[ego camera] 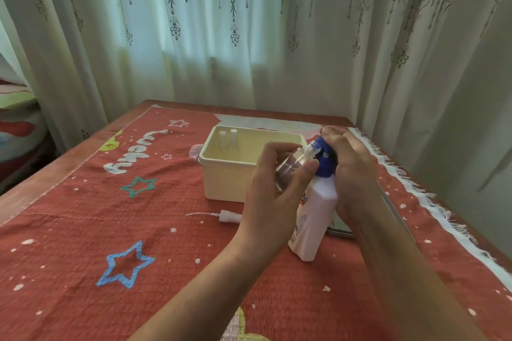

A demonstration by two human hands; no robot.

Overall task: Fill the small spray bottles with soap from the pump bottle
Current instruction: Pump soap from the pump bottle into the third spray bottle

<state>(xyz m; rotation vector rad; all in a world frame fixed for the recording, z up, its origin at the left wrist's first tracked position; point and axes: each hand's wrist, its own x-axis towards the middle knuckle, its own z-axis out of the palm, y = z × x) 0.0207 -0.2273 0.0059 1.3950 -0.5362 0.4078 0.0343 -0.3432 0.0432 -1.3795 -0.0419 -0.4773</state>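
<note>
One tilted spray bottle point(291, 165) gripped in left fingers point(278, 148), right fingers point(342, 137) curled over pump bottle point(315, 214) top

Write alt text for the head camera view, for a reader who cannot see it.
A left hand holds a small clear spray bottle tilted, its open neck at the nozzle of a white pump bottle whose blue pump head the right hand grips. A spray cap lies on the red cloth; two more small bottles stand in a cream tub behind.
</note>
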